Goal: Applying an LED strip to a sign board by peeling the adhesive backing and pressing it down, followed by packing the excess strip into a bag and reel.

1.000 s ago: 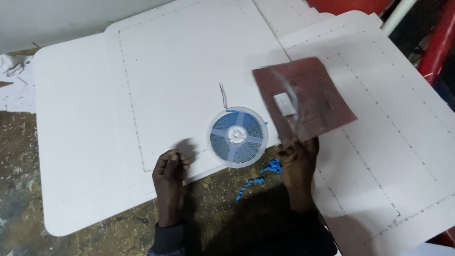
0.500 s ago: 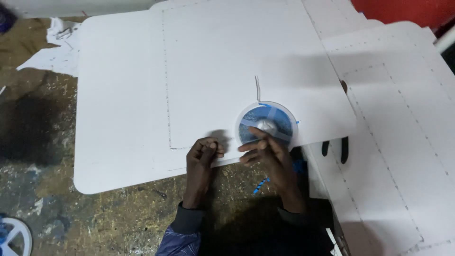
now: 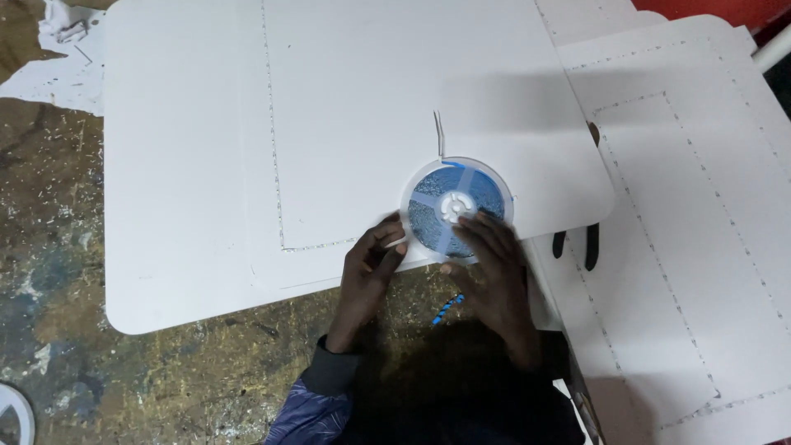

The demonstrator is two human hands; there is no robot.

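Observation:
A round clear reel [image 3: 456,206] wound with blue strip lies flat on a large white board [image 3: 329,140]. A thin white strip end [image 3: 439,136] runs up from the reel's top. My right hand [image 3: 486,264] rests on the reel's lower part, fingers spread over it. My left hand [image 3: 371,259] is at the reel's left rim, fingers pinching a small white bit at the edge. A row of small dots [image 3: 272,148] traces a rectangle on the board.
A second white board [image 3: 692,247] with dotted lines lies to the right. A dark-handled tool [image 3: 577,243] sticks out between the boards. A blue twisted cord [image 3: 447,309] lies under my right hand. The floor [image 3: 124,371] is littered with white scraps. Another reel's rim [image 3: 12,416] shows bottom left.
The brown pouch my right hand held a second ago is gone. My right hand came down onto the reel. My left hand moved right to the reel's rim.

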